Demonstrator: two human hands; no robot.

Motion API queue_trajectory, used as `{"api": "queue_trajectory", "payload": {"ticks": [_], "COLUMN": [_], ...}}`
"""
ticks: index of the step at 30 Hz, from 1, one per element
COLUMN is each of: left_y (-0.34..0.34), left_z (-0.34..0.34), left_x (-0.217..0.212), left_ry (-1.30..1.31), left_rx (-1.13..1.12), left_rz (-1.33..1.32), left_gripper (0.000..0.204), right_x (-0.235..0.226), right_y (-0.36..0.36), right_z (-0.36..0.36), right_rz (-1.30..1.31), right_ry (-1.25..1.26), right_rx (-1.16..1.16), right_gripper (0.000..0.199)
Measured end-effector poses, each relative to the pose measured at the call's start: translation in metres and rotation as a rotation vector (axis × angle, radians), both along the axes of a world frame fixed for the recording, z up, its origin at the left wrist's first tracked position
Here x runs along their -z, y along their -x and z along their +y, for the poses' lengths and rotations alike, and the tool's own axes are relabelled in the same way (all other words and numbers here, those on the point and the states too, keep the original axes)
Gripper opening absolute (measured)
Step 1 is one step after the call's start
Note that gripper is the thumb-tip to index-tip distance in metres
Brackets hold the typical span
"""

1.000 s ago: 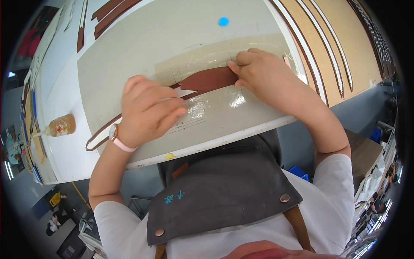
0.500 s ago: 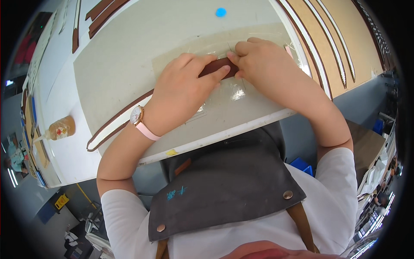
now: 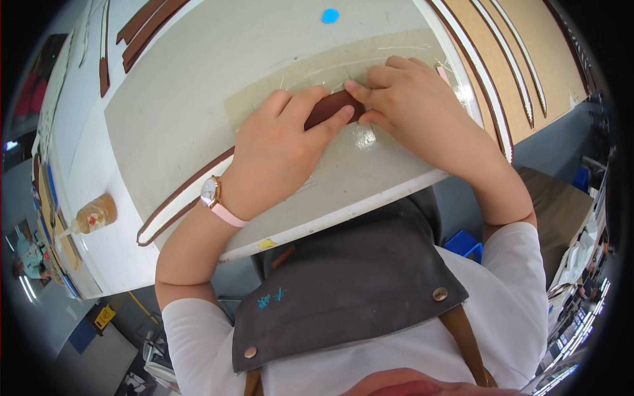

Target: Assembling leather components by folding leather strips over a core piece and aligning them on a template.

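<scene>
A long strip of brown leather with a white inner band [image 3: 191,193] lies along the table and passes under my left hand. Its brown end piece [image 3: 332,108] shows between my two hands. My left hand [image 3: 277,135], with a watch on the wrist, is closed around this strip, thumb along the near edge and fingers on the far edge. At the strip's right end, my right hand [image 3: 406,99] pinches the tip between thumb and forefinger. Part of the strip is hidden under my left palm.
The strip rests on a grey mat [image 3: 165,125] with a clear film patch [image 3: 264,86] under my hands. A bottle of amber liquid [image 3: 97,213] lies at the left. A blue disc [image 3: 330,16] sits beyond. Brown pieces [image 3: 155,33] are at the far left, more edged strips [image 3: 492,99] at the right.
The view has shifted slightly. Both hands stay on the strip's end, and my right finger and thumb have moved a little at the tip.
</scene>
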State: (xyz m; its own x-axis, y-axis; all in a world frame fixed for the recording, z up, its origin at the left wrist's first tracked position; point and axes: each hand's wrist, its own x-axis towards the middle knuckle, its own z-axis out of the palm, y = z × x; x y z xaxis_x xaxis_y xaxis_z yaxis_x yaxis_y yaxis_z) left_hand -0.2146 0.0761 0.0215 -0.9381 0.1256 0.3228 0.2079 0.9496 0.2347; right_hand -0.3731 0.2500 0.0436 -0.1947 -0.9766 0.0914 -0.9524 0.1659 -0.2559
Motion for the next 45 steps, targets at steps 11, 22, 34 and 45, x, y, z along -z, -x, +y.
{"api": "queue_trajectory", "payload": {"ticks": [11, 22, 34, 45], "left_y": [0.001, -0.005, -0.039, -0.041], "left_z": [-0.002, -0.004, -0.024, -0.032], "left_x": [0.003, -0.006, -0.015, -0.003], "left_ry": [0.074, -0.068, -0.316, -0.337], "left_rx": [0.015, -0.005, -0.117, -0.040], "left_rz": [0.034, -0.036, -0.177, -0.091], "left_gripper": [0.041, 0.041, 0.036, 0.032], "right_x": [0.029, 0.025, 0.027, 0.011], "right_y": [-0.017, -0.025, -0.028, -0.032], "right_z": [0.034, 0.022, 0.015, 0.015], "right_rz": [-0.177, 0.150, 0.163, 0.183], "right_ry": [0.350, 0.343, 0.321, 0.173], "right_rx": [0.062, -0.085, -0.048, -0.066], "right_gripper": [0.044, 0.023, 0.016, 0.020]}}
